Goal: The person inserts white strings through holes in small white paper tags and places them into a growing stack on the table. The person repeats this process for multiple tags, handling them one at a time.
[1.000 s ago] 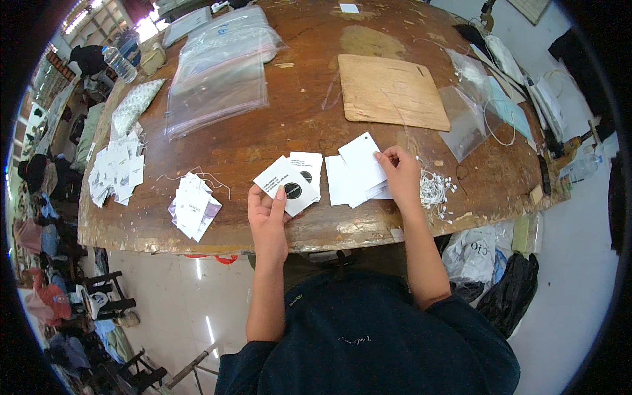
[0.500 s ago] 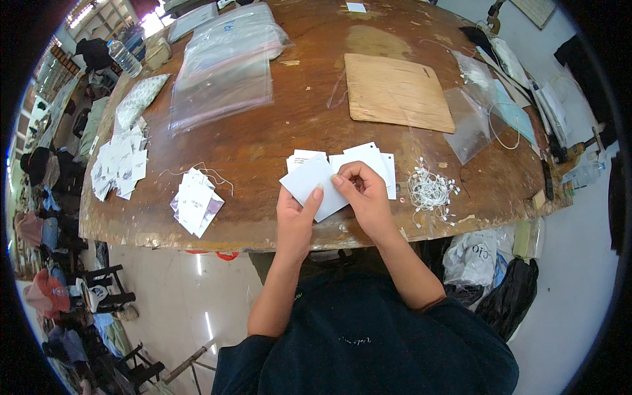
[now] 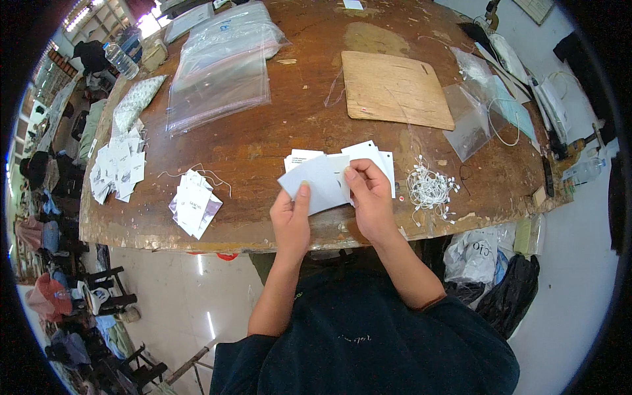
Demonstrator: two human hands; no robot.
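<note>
Both hands are raised over the near edge of the table, pinching white paper cards. My left hand point(image 3: 291, 216) grips a blank white card point(image 3: 309, 184) between thumb and fingers. My right hand point(image 3: 372, 203) pinches the right end of a second white tag point(image 3: 339, 166), which overlaps the first and bears a small dark mark. Just beyond them lie more white tags point(image 3: 368, 153) with punched holes, and a printed white card point(image 3: 301, 156). To the right of my right hand is a tangled heap of white tag strings point(image 3: 429, 187).
On the left lie a strung bunch of tags point(image 3: 195, 205), a larger tag pile point(image 3: 120, 168) and a filled clear bag point(image 3: 139, 99). Farther off are clear plastic bags point(image 3: 220, 92) and a thin wooden board point(image 3: 395, 91). A blue face mask point(image 3: 513, 112) lies at the right.
My right hand has shifted slightly right, drawing a white tag partly out from behind the card in my left hand. The left hand has moved slightly left.
</note>
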